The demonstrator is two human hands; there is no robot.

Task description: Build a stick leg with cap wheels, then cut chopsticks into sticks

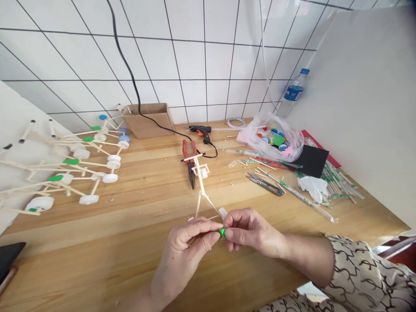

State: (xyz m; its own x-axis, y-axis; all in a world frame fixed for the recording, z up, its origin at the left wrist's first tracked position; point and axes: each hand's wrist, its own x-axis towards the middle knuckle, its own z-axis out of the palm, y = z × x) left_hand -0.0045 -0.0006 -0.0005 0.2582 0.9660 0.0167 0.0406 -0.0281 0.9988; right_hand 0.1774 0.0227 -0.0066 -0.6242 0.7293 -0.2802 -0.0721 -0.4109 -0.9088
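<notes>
Between the fingertips of both hands is a small bright green piece; most of it is covered, so its kind is unclear. My left hand pinches it from the left with thumb and forefinger. From the right, my right hand pinches the same piece, its other fingers curled. Just beyond my hands, a small frame of wooden sticks lies on the table, with a white wheel-like disc near its far end. Its near end is partly hidden behind my fingers.
Several finished-looking stick models with white wheels stand at left. Red-handled pliers, a corded glue gun and a cardboard box lie farther back. At right are snips, a plastic bag of caps, wrapped sticks and a bottle.
</notes>
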